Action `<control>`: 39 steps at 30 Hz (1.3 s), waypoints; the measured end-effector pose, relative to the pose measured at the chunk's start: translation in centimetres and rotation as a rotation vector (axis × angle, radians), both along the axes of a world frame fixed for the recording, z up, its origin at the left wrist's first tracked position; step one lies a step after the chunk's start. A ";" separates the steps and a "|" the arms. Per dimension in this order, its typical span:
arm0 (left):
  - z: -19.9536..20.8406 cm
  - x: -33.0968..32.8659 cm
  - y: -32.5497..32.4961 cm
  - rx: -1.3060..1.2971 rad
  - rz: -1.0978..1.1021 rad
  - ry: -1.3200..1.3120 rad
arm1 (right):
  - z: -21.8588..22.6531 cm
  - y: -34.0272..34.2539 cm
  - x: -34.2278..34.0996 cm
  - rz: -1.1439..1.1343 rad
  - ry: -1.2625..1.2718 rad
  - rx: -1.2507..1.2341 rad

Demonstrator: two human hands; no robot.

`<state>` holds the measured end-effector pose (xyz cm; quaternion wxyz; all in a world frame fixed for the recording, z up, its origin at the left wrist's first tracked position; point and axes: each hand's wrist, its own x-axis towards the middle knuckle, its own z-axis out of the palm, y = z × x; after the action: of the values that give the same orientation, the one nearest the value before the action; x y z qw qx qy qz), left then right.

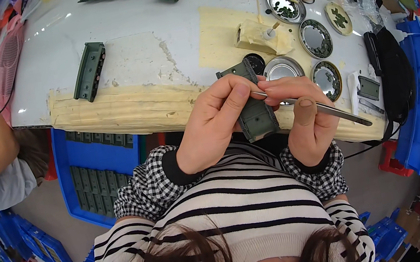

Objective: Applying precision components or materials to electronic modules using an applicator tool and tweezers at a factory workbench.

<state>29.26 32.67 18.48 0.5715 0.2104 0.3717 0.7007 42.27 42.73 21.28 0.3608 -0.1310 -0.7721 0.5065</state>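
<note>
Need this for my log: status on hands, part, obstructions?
Left hand on green part. Right hand holding metal tool, tip over part. Silver tin close beyond; no blockage visible.

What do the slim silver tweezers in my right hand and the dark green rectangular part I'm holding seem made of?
The tweezers look like smooth metal, from their shiny grey surface. The green part seems satin-finished plastic, judging by its even colour and moulded-looking edges, though painted metal is possible.

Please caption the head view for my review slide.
Left hand gripping a green part, right hand holding metal tweezers over it, at a cluttered white table.
</note>
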 end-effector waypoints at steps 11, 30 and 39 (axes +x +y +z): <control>-0.3 0.3 0.1 0.005 0.017 0.006 | -0.7 -0.2 -0.1 -0.041 0.055 -0.063; 1.7 -3.6 -0.7 -0.022 0.211 0.107 | -2.8 2.6 -0.7 -0.316 -0.264 0.232; 1.0 -3.4 -0.8 -0.014 0.191 0.072 | -3.0 2.8 -1.1 -0.310 -0.276 0.305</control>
<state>25.90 31.90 19.44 0.4901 0.1950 0.4151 0.7413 41.22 45.54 18.29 0.3410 -0.2599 -0.8521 0.3002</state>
